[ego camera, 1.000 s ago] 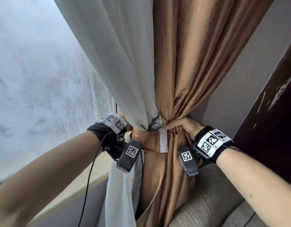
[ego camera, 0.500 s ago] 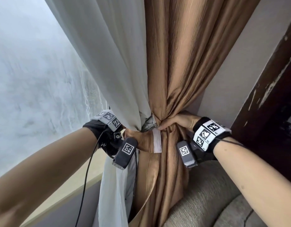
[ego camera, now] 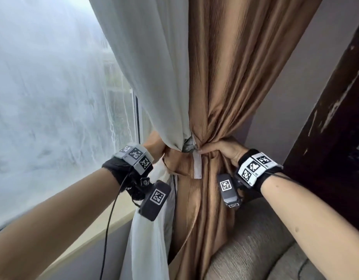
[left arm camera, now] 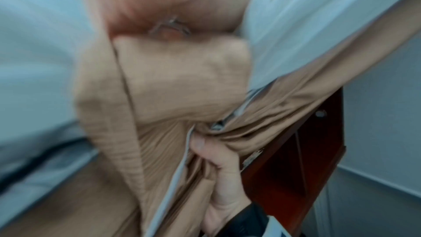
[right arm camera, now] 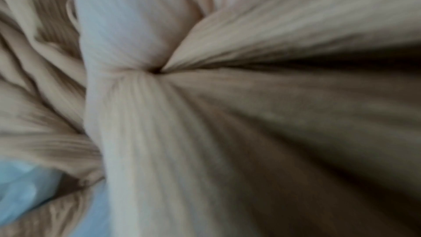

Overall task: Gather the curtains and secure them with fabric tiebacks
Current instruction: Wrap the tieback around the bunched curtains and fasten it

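A white sheer curtain and a brown curtain are bunched together at waist height. A brown fabric tieback wraps the bunch, and its white fastening strip hangs down the front. My left hand, mostly hidden behind the sheer, grips the tieback's left part. In the left wrist view that hand is blurred above the tieback. My right hand grips the gathered brown curtain from the right, fingertips at the strip's top; its thumb presses the folds. The right wrist view shows only blurred fabric.
A window with a pale sill fills the left. A grey upholstered seat sits just below my right arm. Dark wooden furniture stands at the right against a grey wall.
Both hands keep their hold on the bunched curtains and have hardly moved. The head view has shifted slightly, showing more of the curtains above.
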Motion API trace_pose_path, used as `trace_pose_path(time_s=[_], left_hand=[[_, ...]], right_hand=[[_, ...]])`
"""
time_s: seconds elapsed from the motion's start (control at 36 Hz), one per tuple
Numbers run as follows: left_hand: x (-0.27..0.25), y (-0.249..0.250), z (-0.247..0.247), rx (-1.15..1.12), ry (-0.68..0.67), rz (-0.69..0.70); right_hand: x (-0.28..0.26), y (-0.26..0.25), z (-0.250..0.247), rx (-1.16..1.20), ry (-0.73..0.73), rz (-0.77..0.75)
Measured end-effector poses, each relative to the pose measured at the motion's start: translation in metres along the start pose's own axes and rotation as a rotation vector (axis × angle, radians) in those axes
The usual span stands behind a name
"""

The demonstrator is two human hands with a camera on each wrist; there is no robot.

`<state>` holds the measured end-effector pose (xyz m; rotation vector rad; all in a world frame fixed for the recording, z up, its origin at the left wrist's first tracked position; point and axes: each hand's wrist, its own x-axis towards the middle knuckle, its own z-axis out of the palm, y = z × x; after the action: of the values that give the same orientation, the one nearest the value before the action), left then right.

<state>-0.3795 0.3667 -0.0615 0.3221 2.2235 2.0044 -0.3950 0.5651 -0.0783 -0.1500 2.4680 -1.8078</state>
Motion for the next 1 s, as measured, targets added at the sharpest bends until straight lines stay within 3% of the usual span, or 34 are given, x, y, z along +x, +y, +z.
trace_pose_path(time_s=[0.03,0.11,0.17,0.22,0.28,0.36,0.44,0.64,0.72,0.81,1.0], left_hand=[[0.001,0.004,-0.006,-0.015,0.055,0.060],[-0.001,0.002,-0.023,-0.053,-0.091,0.105],[-0.011,0.010,-0.024,0.058,-0.245,0.082],[-0.018,0.022,-0.015,0.243,-0.304,0.107],[-0.006,0.022,0.001,0.333,-0.159,0.104],[0.041,0.008,0.022,0.336,0.233,0.177],[0.069,0.001,0.038,0.341,0.383,0.220],[0.031,0.027,0.052,0.429,0.524,0.167],[0.037,0.025,0.043,0.460,0.554,0.207],[0.037,0.024,0.037,0.446,0.548,0.231],[0.034,0.027,0.034,0.466,0.539,0.235]], right_hand=[[0.001,0.001,0.000,0.000,0.013,0.005],[0.001,0.002,0.002,-0.001,0.012,0.011],[-0.001,0.000,0.004,0.018,0.009,0.000],[-0.004,-0.001,0.008,0.055,-0.002,-0.009],[-0.008,-0.004,0.014,0.087,0.012,-0.041],[-0.010,-0.005,0.025,0.138,0.074,-0.104],[-0.011,-0.001,0.031,0.184,0.147,-0.115],[-0.011,0.005,0.032,0.280,0.133,-0.038],[-0.014,0.007,0.029,0.636,0.103,-0.029],[-0.008,0.009,0.015,0.966,0.260,-0.037],[-0.003,0.007,-0.004,1.046,0.427,-0.032]])
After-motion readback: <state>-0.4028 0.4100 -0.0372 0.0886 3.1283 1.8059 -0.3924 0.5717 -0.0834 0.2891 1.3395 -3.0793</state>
